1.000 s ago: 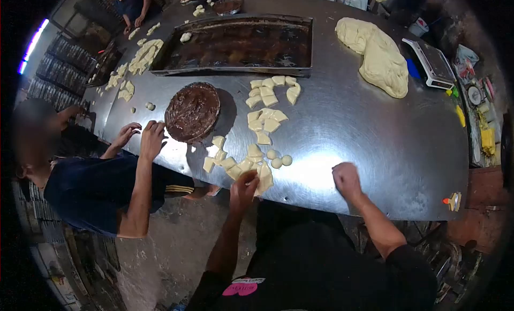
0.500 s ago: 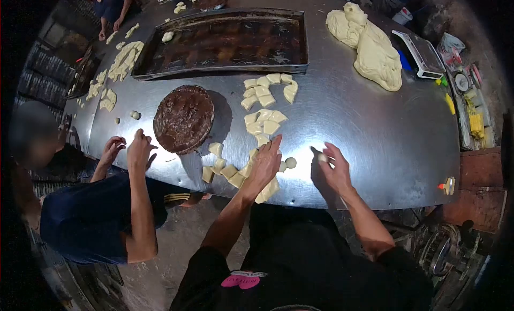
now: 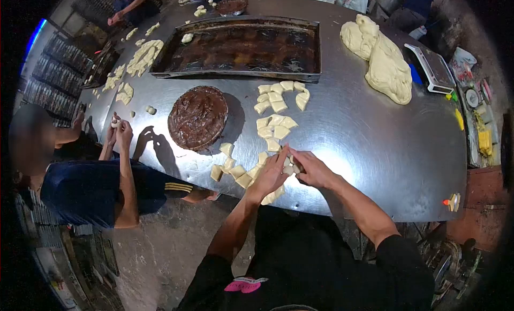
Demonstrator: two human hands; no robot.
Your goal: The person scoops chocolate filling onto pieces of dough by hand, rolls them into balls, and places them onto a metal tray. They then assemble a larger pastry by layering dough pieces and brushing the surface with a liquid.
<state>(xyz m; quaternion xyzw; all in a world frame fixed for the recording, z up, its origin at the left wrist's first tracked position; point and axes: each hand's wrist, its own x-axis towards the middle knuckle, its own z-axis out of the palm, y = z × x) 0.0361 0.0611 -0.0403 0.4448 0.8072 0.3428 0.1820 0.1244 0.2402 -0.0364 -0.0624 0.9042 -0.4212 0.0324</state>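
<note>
Several small dough balls [image 3: 288,169] are bunched on the steel table between my two hands. My left hand [image 3: 270,174] lies along their left side, fingers stretched out and close to the cut dough pieces. From the right, my right hand [image 3: 316,171] curves its fingers around the balls, with dough at its thumb side; the fingertips of both hands nearly meet. Flat cut dough pieces [image 3: 243,180] lie left of my left hand, partly hidden by it. More cut dough pieces [image 3: 277,102] lie in a loose row farther up the table.
A round dark brown filling mass [image 3: 198,118] stands left of the dough pieces. Beyond are a large greased tray [image 3: 241,73], a big dough lump [image 3: 383,65] and a scale [image 3: 432,67]. At left, a co-worker's hands [image 3: 120,130] hold a small dough ball.
My right hand has moved left with a dough ball to the bunch beside my left hand. The co-worker's hands have come together around dough. The view has shifted slightly.
</note>
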